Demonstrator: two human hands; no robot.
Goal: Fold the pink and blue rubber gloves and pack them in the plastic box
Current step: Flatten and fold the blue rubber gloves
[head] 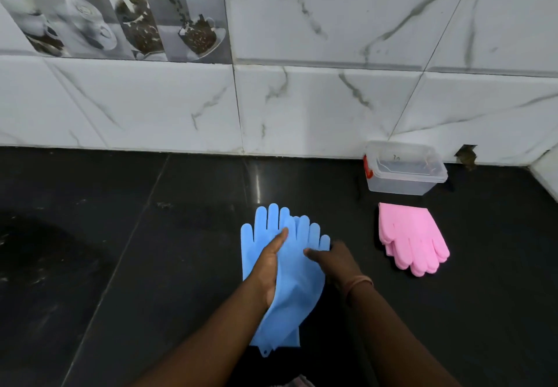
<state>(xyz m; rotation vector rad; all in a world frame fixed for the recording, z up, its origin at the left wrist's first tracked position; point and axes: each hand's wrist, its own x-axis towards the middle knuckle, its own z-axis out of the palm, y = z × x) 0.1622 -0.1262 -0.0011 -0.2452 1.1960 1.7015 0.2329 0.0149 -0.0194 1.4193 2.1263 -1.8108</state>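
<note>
**Blue gloves under both hands, pink pair and box waiting**

Your black surface fills the lower view, with marble wall tiles behind it at 12 o'clock. The blue gloves lie overlapped at centre, fingers pointing to 12 o'clock. Your left hand rests flat and released on the lower glove; your right hand pinches the upper glove's edge at 3 o'clock of the pair. The pink gloves lie stacked at 3 o'clock, well apart. The clear plastic box, open with a red latch, stands just beyond them at 1 o'clock against the wall.
</note>
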